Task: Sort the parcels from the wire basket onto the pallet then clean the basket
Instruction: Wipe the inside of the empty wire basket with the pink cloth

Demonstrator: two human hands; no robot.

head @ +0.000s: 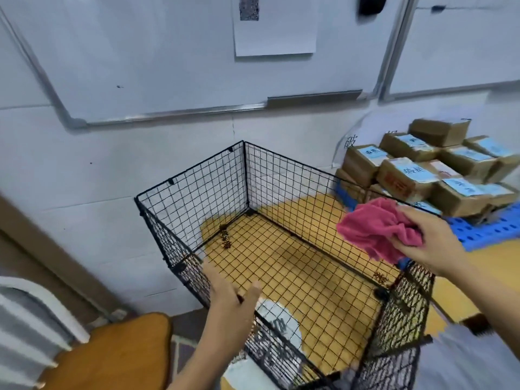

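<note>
A black wire basket point(197, 181) stands on a yellow table with no parcels inside; small brown debris point(226, 240) lies on its mesh floor near the far left corner and some near the right corner point(380, 277). My left hand point(233, 299) rests on the basket's near left rim, fingers around the wire. My right hand point(430, 240) holds a crumpled pink cloth point(374, 229) above the basket's right side. Several brown cardboard parcels point(408, 178) with blue labels are stacked on a blue pallet point(489, 229) at the right.
A whiteboard point(168, 66) and white wall stand right behind the basket. A wooden chair seat point(118, 353) sits at the lower left beside a white rail. A white paper label point(281, 322) lies under the basket's near side.
</note>
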